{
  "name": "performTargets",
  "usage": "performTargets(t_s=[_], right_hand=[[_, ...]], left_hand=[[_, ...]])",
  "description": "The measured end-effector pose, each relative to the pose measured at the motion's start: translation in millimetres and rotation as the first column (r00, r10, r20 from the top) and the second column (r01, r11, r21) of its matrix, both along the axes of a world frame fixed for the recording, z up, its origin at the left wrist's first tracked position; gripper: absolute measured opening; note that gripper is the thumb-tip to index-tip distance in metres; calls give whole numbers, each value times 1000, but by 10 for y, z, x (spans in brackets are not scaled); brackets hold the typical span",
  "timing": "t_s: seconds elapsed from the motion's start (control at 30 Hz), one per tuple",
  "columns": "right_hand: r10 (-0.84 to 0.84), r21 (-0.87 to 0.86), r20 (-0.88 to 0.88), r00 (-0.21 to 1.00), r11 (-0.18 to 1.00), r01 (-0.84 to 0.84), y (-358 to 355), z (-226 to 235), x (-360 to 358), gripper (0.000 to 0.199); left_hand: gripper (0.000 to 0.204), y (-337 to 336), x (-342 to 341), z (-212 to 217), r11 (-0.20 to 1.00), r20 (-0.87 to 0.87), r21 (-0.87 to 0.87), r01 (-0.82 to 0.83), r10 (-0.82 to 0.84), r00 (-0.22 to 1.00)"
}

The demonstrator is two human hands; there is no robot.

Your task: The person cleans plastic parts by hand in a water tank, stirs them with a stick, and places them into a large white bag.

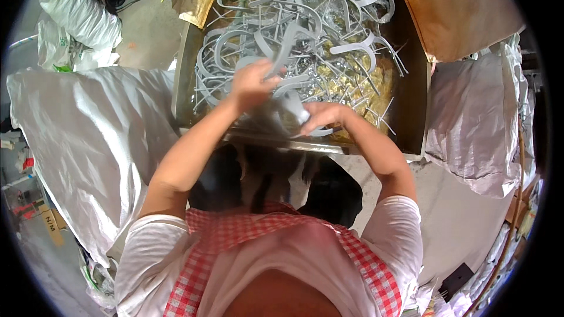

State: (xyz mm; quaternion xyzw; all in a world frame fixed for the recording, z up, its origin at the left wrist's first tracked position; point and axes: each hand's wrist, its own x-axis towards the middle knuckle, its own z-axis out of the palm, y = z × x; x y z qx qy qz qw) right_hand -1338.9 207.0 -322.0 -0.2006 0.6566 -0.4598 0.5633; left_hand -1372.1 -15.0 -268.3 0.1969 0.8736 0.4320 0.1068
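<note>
One grip, the bare left hand, is closed around a curved, flat grey plastic strip just beyond it. Nearby, the bare right hand touches a blurred grey curved piece; whether gripping, I cannot tell. Beyond both, more grey strips lie in a rectangular metal tub.

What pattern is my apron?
Your apron is red and white checked, clearest in the head view.

Strips around the left grip: plain grey. Sack, leftward: silvery white. Apron: red-and-white check. Shirt: white. Panel, beyond, rightward: orange-brown.
</note>
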Motion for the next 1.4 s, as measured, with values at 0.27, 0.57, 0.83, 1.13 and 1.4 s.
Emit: performTargets(t_s=[0.27, 0.57, 0.83, 1.13, 1.4], right_hand=[[-787, -255, 334, 519, 454, 854, 854, 484, 4, 47], [-761, -342, 404, 508, 390, 855, 668, 776, 31, 42], [-735, -341, 325, 595, 496, 799, 852, 390, -193, 25], [-893, -96, 445, 73, 33, 995, 898, 106, -329, 38], [-754, -39, 654, -68, -124, 992, 1402, 110, -385, 27]], left_hand=[[20, 171, 3, 89, 177, 758, 589, -789, 217, 615], [35, 657, 18, 307, 988, -398, 6, 153, -138, 907], [19, 257, -33, 595, 860, -500, -317, 400, -509, 700], [14, 228, 182, 537, 856, -624, -315, 410, -512, 590], [18, -8, 99, 571, 841, -603, -225, 492, -517, 607]])
